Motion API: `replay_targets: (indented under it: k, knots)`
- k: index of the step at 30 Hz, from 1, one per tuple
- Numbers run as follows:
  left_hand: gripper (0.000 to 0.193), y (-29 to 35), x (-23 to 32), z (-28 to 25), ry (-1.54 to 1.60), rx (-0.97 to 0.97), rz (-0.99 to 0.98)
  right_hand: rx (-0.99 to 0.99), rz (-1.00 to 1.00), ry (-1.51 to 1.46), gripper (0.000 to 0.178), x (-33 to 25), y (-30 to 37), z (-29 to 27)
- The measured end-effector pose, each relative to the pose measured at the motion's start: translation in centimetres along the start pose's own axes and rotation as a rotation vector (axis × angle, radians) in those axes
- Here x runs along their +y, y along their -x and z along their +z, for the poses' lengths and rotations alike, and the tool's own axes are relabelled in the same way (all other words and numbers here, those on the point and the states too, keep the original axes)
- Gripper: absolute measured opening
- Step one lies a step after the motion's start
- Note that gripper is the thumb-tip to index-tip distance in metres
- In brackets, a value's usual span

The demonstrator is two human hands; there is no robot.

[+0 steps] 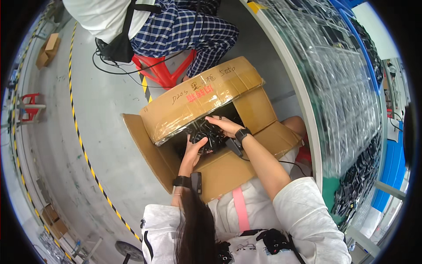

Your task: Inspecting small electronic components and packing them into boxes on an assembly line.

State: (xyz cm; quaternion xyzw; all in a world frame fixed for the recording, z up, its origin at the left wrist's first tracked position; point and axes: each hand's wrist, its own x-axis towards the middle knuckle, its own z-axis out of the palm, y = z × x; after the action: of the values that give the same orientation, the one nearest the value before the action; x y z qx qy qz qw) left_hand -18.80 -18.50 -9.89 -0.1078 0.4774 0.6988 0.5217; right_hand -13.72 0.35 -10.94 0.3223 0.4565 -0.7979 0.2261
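An open cardboard box sits in front of me with its flaps folded out. Both of my hands reach into it around one bunch of small black plastic parts. My left hand cups the bunch from the left, its thumb lying over the near side. From the upper right, my right hand grips the same bunch. Too tangled and dark to name, the parts look like thin frames or clips. The inside of the box below is in shadow, and the fingertips are partly hidden.
A workbench runs along the right, carrying clear plastic trays and a heap of black parts. Beyond the box, a person in checked trousers sits on a red stool. Striped floor tape crosses the grey floor at left.
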Motion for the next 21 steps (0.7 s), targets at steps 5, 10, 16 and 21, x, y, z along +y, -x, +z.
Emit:
replay_targets:
  k: [5,10,16,21]
  knots:
    - [0.06,2.8,1.8,2.0,-0.026,-0.027,0.041,0.036,-0.045,-0.027,0.062,-0.7,2.7,1.5]
    - [0.06,5.2,2.3,3.1,-0.114,-0.032,0.023,0.059,-0.039,-0.12,0.048,-1.1,6.4,3.2]
    - [0.061,7.4,2.1,4.5,-0.157,-0.056,0.08,-0.039,-0.099,-0.157,0.048,-1.3,8.7,3.6]
    - [0.063,8.8,1.8,5.8,-0.095,-0.06,0.083,-0.007,-0.083,-0.164,0.043,-1.8,10.7,4.1]
